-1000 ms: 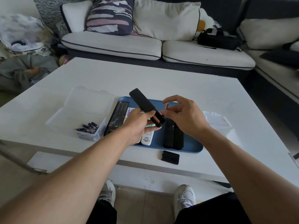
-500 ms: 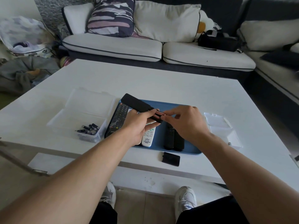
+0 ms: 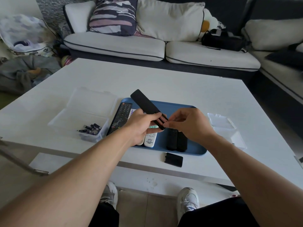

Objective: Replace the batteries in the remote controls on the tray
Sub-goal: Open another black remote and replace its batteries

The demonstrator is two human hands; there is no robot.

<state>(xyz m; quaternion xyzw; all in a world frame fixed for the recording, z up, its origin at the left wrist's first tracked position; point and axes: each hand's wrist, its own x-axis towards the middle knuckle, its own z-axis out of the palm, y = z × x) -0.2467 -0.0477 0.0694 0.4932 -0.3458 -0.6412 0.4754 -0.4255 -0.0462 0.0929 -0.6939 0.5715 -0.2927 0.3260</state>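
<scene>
Hands meet above the blue tray [image 3: 188, 110]: the left hand [image 3: 141, 123] grips a black remote [image 3: 146, 105] with its battery bay open, reddish batteries [image 3: 162, 121] showing unreadable print, the right hand [image 3: 190, 123] pinching their end. Cover [image 3: 173, 159] lies on the counter [image 3: 164, 82].

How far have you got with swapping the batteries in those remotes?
Early days, I think. One black remote is open in the left hand, its cover lying on the table by the tray. The right hand is at the reddish batteries in its open end. The four other remotes lie on the tray, apparently untouched. Spare batteries wait in the clear box.
</scene>
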